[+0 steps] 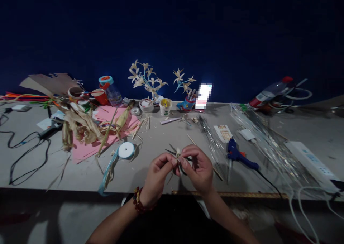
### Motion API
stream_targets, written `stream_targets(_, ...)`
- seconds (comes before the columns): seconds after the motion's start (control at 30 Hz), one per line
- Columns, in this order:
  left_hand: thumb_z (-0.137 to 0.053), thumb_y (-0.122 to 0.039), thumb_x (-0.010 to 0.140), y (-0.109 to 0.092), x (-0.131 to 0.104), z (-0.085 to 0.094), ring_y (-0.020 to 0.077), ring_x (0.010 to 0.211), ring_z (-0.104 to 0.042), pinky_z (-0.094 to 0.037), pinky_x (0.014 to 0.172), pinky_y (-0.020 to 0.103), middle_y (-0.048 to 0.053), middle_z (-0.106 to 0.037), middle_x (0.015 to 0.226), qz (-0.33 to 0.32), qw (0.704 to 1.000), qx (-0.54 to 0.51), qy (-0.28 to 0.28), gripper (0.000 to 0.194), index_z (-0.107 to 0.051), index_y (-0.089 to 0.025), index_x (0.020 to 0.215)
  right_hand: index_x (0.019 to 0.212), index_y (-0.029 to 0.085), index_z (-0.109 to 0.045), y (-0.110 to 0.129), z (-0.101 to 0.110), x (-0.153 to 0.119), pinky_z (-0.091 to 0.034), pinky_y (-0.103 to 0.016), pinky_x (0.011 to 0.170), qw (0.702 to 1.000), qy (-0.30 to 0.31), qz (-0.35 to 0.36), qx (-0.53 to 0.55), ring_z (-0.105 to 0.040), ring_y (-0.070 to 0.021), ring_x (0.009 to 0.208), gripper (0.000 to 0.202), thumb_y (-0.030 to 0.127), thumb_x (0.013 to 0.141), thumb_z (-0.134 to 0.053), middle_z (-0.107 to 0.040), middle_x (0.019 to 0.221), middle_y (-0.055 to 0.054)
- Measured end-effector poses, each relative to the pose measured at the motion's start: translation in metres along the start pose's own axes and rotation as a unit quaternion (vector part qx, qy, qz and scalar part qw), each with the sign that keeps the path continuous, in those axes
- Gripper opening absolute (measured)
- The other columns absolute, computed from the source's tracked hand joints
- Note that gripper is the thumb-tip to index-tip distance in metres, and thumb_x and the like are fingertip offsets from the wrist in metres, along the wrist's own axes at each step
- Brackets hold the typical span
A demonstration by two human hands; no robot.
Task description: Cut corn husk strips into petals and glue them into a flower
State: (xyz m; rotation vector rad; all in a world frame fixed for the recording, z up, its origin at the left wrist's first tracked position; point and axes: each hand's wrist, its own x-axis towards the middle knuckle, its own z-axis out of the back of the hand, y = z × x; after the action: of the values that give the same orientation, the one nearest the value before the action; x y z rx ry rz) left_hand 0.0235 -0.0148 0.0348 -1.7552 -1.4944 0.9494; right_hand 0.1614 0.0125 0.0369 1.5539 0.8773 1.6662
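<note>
Close together above the front of the table, my left hand [159, 173] and my right hand [198, 169] are both closed. Their thumbs and fingertips pinch one small pale piece of corn husk [178, 152] between them, most of it hidden by the fingers. Just behind the fingertips lie dark scissors [171, 149], partly covered by my hands. To the left is a roll of light blue ribbon [126, 150], its loose end hanging over the table edge. On the right rests a blue glue gun [242, 157], with a bundle of thin wires [211, 138] between it and my right hand.
Dried corn husks [83, 127] lie over pink sheets [88, 150] at left. Husk-flower branches [146, 75] stand at the back near a white cup [166, 107] and a lit phone [203, 95]. A bottle [270, 92] leans behind plastic-wrapped wires [271, 147]; a power strip [311, 161] sits far right.
</note>
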Motion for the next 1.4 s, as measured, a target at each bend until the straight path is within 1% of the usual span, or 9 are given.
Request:
stream_targets(0.17, -0.071, -0.03, 0.087, -0.001, -0.0007, -0.0011, 0.0109, 0.061, -0.056, -0.045, 0.069, 0.024, -0.001, -0.063, 0.062, 0.0, 1.0, 0.003, -0.003, 0.02, -0.065, -0.015, 0.075, 0.094, 0.024, -0.066, 0.0017, 0.0007, -0.0003, -0.05, -0.034, 0.075, 1.0, 0.0, -0.005, -0.013, -0.061, -0.0207, 0.086, 0.017, 0.011, 0.084, -0.065, -0.062, 0.087, -0.004)
stream_targets(0.4, -0.07, -0.032, 0.088, 0.001, -0.0014, 0.0021, 0.0114, 0.061, -0.058, -0.046, 0.068, 0.025, -0.001, -0.063, 0.064, -0.028, 0.999, 0.038, 0.003, 0.02, -0.065, -0.015, 0.077, 0.094, 0.024, -0.065, 0.0007, 0.0011, -0.002, -0.051, -0.036, 0.077, 1.0, -0.001, -0.013, -0.017, -0.061, -0.0215, 0.087, 0.015, 0.012, 0.084, -0.066, -0.062, 0.087, -0.005)
stream_targets(0.6, -0.069, -0.032, 0.089, -0.0013, -0.0031, 0.0026, 0.0117, 0.062, -0.058, -0.047, 0.067, 0.024, 0.0, -0.064, 0.066, -0.04, 0.997, 0.067, 0.006, 0.02, -0.064, -0.016, 0.078, 0.095, 0.024, -0.065, 0.0002, 0.0017, -0.0027, -0.051, -0.038, 0.077, 1.0, 0.004, -0.002, -0.03, -0.061, -0.022, 0.088, 0.016, 0.012, 0.085, -0.066, -0.062, 0.089, -0.005)
stream_targets(0.87, -0.067, -0.032, 0.091, -0.0032, -0.0034, 0.003, 0.0114, 0.064, -0.058, -0.046, 0.067, 0.024, 0.0, -0.063, 0.066, -0.05, 0.995, 0.09, 0.008, 0.02, -0.065, -0.016, 0.078, 0.096, 0.024, -0.064, 0.0027, 0.0025, -0.0002, -0.051, -0.036, 0.076, 0.999, 0.011, 0.008, -0.045, -0.061, -0.0213, 0.087, 0.019, 0.01, 0.084, -0.065, -0.062, 0.088, -0.004)
stream_targets(1.1, -0.067, -0.034, 0.09, -0.0036, -0.0038, 0.0041, 0.0129, 0.066, -0.058, -0.046, 0.068, 0.024, 0.0, -0.064, 0.067, -0.052, 0.992, 0.114, -0.002, 0.022, -0.065, -0.016, 0.078, 0.098, 0.024, -0.064, 0.0047, 0.0034, 0.0004, -0.052, -0.036, 0.075, 0.998, 0.013, 0.017, -0.055, -0.061, -0.0218, 0.088, 0.021, 0.009, 0.083, -0.065, -0.062, 0.089, -0.005)
stream_targets(1.3, -0.066, -0.036, 0.091, -0.0052, -0.0033, 0.0031, 0.0137, 0.066, -0.058, -0.046, 0.069, 0.025, 0.001, -0.064, 0.068, -0.052, 0.991, 0.127, 0.007, 0.024, -0.065, -0.016, 0.078, 0.098, 0.024, -0.065, 0.004, 0.0033, 0.0007, -0.052, -0.037, 0.075, 0.998, 0.016, 0.02, -0.056, -0.061, -0.0218, 0.088, 0.022, 0.008, 0.083, -0.065, -0.063, 0.09, -0.005)
stream_targets(1.4, -0.065, -0.036, 0.091, -0.0047, -0.0024, 0.0037, 0.0147, 0.069, -0.059, -0.047, 0.071, 0.026, 0.002, -0.065, 0.07, -0.066, 0.989, 0.133, 0.01, 0.022, -0.065, -0.017, 0.08, 0.099, 0.025, -0.065, 0.0055, 0.0041, 0.0007, -0.052, -0.036, 0.073, 0.998, 0.017, 0.025, -0.059, -0.061, -0.0212, 0.086, 0.023, 0.008, 0.083, -0.065, -0.062, 0.09, -0.005)
